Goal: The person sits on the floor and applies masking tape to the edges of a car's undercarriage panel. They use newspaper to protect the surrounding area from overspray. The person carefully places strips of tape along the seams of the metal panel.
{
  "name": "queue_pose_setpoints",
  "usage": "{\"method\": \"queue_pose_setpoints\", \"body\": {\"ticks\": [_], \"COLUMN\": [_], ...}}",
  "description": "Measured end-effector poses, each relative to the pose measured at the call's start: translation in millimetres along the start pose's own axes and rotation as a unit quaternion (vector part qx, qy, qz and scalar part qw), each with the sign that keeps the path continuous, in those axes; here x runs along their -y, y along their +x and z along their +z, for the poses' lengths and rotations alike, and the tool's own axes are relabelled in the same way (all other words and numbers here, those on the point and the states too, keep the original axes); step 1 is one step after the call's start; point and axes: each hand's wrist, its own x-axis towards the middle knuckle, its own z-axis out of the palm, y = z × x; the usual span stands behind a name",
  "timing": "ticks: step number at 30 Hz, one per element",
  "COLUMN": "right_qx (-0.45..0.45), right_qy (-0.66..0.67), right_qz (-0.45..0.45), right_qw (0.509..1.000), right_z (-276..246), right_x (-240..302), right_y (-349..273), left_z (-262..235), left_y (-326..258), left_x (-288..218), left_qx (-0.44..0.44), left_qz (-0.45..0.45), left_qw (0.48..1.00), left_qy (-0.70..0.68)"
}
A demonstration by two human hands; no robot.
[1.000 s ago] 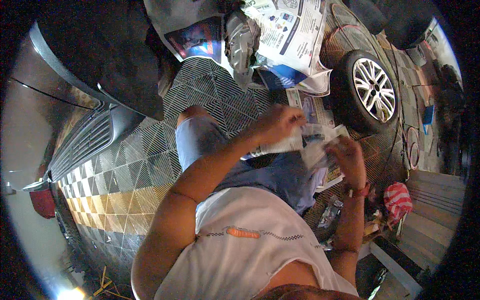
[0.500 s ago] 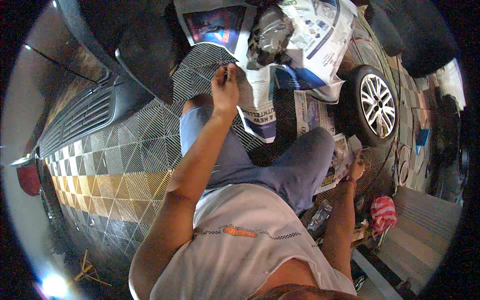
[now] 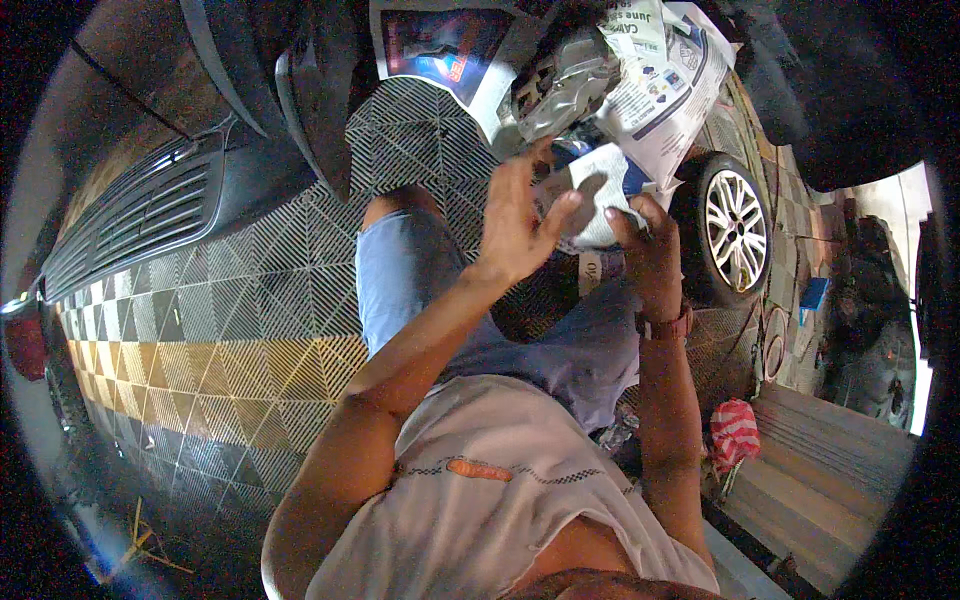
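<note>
My right hand (image 3: 648,245) pinches a folded white sheet (image 3: 598,190) that looks like a paper towel, held up in front of me. Left of the sheet, my left hand (image 3: 522,215) is open, thumb and fingers apart, slightly blurred. Whether its fingertips touch the sheet I cannot tell. Just beyond both hands is a glossy, clear-fronted part (image 3: 568,95) that looks like a car headlight. A printed newspaper sheet (image 3: 670,110) covers the area to its right, and another newspaper sheet (image 3: 445,55) lies to its left.
A wheel with a silver rim (image 3: 735,225) stands at the right. On the left is a dark car body with a slatted grille (image 3: 140,215). Grey and yellow ribbed tiles (image 3: 220,370) make up the floor. A red-and-white striped cloth (image 3: 735,432) lies beside wooden boards (image 3: 820,450).
My right hand has come up from the lower right to the middle with the white sheet. My left hand has moved right and opened. The view has shifted slightly.
</note>
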Motion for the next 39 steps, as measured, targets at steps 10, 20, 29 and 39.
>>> {"method": "queue_pose_setpoints", "body": {"ticks": [10,20,29,39], "right_qx": [0.121,0.03,-0.085,-0.111], "right_qy": [0.03,-0.231,-0.382,-0.429], "right_qz": [-0.047,0.051,-0.038,0.034], "right_qw": [0.991,0.971,0.919,0.896], "right_z": [63,4,18,21], "right_x": [45,6,-107,-89], "right_y": [30,-52,-197,-199], "left_z": [-5,-17,21,18], "left_y": [-34,24,99,113], "left_x": [25,116,111,116], "left_qx": [0.031,-0.126,-0.014,0.129], "left_qz": [-0.035,-0.274,-0.211,-0.21], "left_qw": [0.999,0.954,0.977,0.967], "left_qy": [0.022,0.002,0.038,-0.072]}}
